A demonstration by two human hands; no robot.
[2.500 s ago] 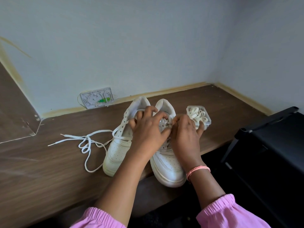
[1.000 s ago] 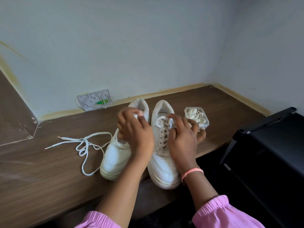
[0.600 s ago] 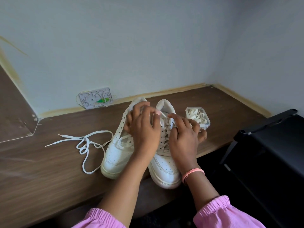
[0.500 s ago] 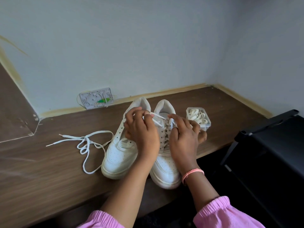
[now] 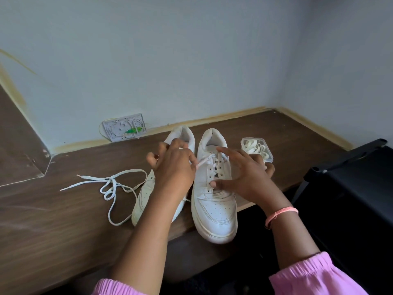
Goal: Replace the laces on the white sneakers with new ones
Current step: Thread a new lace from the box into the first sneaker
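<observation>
Loose white lace [image 5: 110, 185] lies in a tangle on the wooden desk [image 5: 53, 220], just left of the sneakers. Left sneaker [image 5: 146, 188] is mostly hidden by the left hand [image 5: 173, 169], whose fingers are curled, pinching the lace end [image 5: 205, 161] that runs from the right sneaker [image 5: 213, 201]'s top eyelets. Right hand [image 5: 246, 176] hovers w/ fingers spread & straight, thumb touching the laced section. Clear box of laces [image 5: 257, 149] sits just right of the shoes, nr the wall.

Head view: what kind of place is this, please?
Probably a corner of a home room. A built-in wooden desktop meets plain painted walls, a small wall box sits low, and a black rack stands beside it.
</observation>
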